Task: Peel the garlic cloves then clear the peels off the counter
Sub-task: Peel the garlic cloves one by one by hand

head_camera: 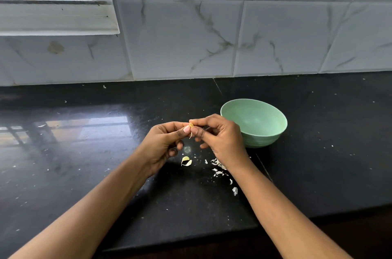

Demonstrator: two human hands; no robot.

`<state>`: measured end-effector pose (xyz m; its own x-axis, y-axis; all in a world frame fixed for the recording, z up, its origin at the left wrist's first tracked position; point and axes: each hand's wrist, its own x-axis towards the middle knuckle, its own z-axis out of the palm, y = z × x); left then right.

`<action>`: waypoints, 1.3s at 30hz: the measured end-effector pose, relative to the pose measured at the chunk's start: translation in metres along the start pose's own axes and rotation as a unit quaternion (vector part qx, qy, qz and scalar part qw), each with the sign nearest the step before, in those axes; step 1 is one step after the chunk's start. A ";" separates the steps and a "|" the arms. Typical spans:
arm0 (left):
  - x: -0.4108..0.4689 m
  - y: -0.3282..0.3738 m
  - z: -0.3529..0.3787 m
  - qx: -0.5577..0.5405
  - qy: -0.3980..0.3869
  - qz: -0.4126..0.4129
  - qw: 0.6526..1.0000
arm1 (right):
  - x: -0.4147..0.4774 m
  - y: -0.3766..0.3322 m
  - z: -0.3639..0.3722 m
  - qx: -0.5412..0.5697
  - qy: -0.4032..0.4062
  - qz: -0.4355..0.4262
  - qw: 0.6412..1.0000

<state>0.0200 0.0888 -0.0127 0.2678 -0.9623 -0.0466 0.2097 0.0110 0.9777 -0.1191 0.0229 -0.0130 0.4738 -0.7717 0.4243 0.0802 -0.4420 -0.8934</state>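
Note:
Both hands meet above the black counter point(84, 174). A small yellowish garlic clove point(191, 125) is pinched between the fingertips of my left hand point(164, 145) and my right hand point(218, 137). A thin strip of peel hangs down from the clove. Below the hands, a curled piece of garlic skin point(186, 161) lies on the counter. Several white peel scraps point(218, 170) are scattered under my right wrist, down to one scrap point(234, 191) nearer the front edge.
A pale green bowl point(265, 118) stands just right of my right hand; nothing shows inside it. A tiled wall runs behind the counter, with a window sill point(57, 23) at the upper left. The counter's front edge point(180, 241) lies close below my forearms.

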 end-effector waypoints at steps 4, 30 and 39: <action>-0.004 -0.001 0.004 -0.011 -0.032 -0.022 0.999 | -0.014 -0.005 -0.008 -0.009 -0.011 0.014 1.000; 0.005 -0.025 -0.001 0.567 -0.074 0.201 0.795 | -0.054 -0.002 -0.087 -0.596 -0.113 -0.148 0.781; 0.004 -0.022 0.000 0.547 -0.055 0.239 0.800 | -0.055 0.007 -0.087 -0.554 -0.079 -0.137 0.817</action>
<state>0.0163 0.0847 -0.0348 -0.0256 -0.9377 0.3465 -0.8570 0.1990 0.4753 -0.2204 0.0225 -0.0300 0.6848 -0.5451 0.4836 -0.6004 -0.7982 -0.0495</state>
